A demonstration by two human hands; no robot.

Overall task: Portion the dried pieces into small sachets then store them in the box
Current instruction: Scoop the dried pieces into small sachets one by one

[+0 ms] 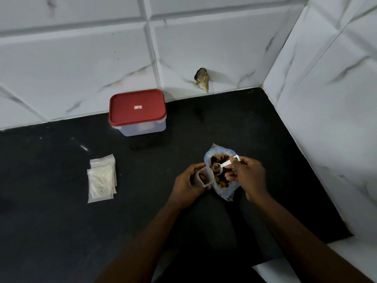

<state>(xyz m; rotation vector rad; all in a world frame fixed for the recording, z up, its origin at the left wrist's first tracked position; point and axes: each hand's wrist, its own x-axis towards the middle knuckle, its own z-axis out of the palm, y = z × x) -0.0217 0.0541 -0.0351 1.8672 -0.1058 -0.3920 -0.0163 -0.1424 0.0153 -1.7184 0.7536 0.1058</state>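
Observation:
An open plastic bag (226,192) of orange and dark dried pieces (221,183) stands on the black counter. My right hand (247,175) pinches a small white scoop (223,165) whose bowl, holding a few pieces, hovers over the bag's mouth. My left hand (187,183) grips a small clear sachet (204,177), held open just left of the bag, with a few orange pieces inside. A clear box with a red lid (137,111), closed, stands at the back by the wall.
A stack of flat clear sachets (102,177) lies on the counter (61,221) to the left. Tiled walls close in the back and right side. A brownish stub (202,78) sticks out of the back wall. The counter's front right edge is near my right forearm.

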